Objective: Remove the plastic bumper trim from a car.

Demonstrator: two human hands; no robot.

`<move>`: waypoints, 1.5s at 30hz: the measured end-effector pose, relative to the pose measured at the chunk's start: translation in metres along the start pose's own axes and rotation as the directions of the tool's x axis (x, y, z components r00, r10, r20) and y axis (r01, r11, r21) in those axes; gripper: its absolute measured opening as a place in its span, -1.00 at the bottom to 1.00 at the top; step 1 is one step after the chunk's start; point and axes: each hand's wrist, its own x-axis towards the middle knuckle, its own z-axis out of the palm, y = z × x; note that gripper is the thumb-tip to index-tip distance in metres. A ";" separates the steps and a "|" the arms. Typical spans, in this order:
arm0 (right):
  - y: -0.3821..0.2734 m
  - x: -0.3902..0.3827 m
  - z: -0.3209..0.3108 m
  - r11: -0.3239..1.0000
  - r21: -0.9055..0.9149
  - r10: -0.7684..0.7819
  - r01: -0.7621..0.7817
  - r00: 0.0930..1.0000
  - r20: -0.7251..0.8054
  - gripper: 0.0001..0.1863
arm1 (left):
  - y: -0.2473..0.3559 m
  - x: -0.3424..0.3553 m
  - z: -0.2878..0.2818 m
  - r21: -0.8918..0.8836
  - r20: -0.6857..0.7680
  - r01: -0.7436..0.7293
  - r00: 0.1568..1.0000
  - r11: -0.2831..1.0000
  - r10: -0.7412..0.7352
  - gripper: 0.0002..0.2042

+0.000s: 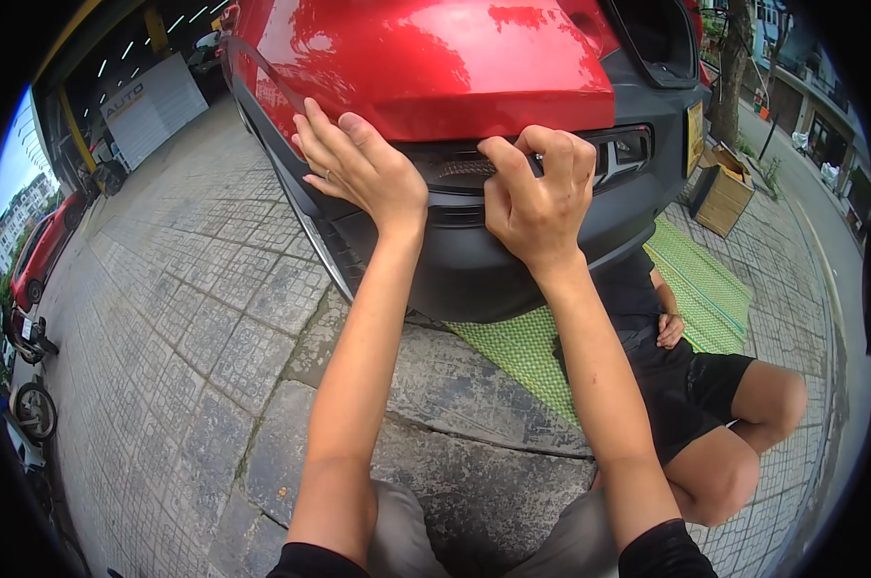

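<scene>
My left hand [363,169] lies with fingers stretched out along the lower left edge of the red car panel [426,58], beside the dark lamp strip. My right hand [541,197] has its fingers curled at the dark lamp unit [628,149], over its middle part; whatever its fingertips grip is hidden. The lamp unit sits in the black plastic bumper [455,279], just below the red bodywork. A ring shows on a finger of my left hand.
Another person [690,405] in dark clothes is on a green woven mat [695,279] under the car's right side. A cardboard box [719,197] stands beyond. Left are a red car [40,246], motorbikes [31,376] and a garage entrance.
</scene>
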 end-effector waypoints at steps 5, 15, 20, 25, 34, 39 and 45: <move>0.004 -0.010 -0.001 0.999 0.019 -0.040 0.041 0.999 -0.028 -0.53 | -0.010 -0.005 -0.008 -0.024 -0.011 -0.127 0.992 0.992 0.126 -0.34; 0.005 -0.013 -0.013 0.994 0.049 0.097 -0.095 0.994 -0.054 -0.70 | 0.003 -0.041 -0.042 -0.002 0.138 -0.616 0.780 0.787 0.611 -0.81; 0.011 -0.013 -0.011 0.993 0.079 0.095 -0.092 0.995 -0.040 -0.66 | 0.024 -0.049 -0.044 0.087 0.302 -0.661 0.730 0.745 0.613 -0.61; 0.011 -0.015 -0.009 0.994 0.071 0.085 -0.082 0.995 -0.049 -0.63 | 0.033 -0.055 -0.044 0.078 0.335 -0.639 0.740 0.765 0.583 -0.60; 0.010 -0.016 -0.007 0.996 0.054 0.072 -0.069 0.996 -0.047 -0.63 | 0.015 -0.057 -0.031 -0.023 0.316 -0.591 0.761 0.806 0.567 -0.60; 0.012 -0.015 -0.006 0.997 0.064 0.037 -0.033 0.998 -0.054 -0.69 | 0.007 -0.060 -0.028 -0.035 0.302 -0.633 0.731 0.774 0.612 -0.60; 0.013 -0.014 -0.006 0.996 0.077 0.038 -0.034 0.998 -0.056 -0.72 | 0.010 -0.060 -0.023 -0.094 0.268 -0.602 0.752 0.793 0.603 -0.56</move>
